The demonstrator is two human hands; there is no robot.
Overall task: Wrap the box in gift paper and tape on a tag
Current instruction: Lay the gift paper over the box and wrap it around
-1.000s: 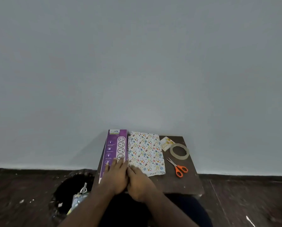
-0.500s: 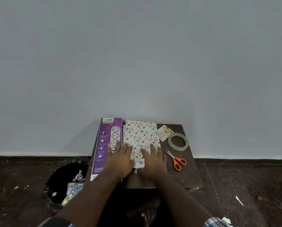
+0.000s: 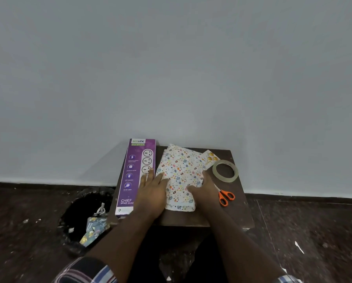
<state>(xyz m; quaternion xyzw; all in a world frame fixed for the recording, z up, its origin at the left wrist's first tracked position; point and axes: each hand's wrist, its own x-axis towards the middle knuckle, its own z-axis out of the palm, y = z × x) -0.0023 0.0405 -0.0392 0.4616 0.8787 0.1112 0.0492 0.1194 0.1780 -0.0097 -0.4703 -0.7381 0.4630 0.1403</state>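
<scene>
While both hands touch it, the gift paper (image 3: pixel 181 172) lies folded, dotted multicolour.

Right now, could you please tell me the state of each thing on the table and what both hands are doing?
box: unwrapped, lying flat.
gift paper: folded, beside the box.
tag: loose, partly under the paper's corner.
tape roll: lying flat, untouched.
scissors: closed, lying flat.
left hand: flat, fingers on box and paper.
right hand: gripping the paper's right edge.
</scene>
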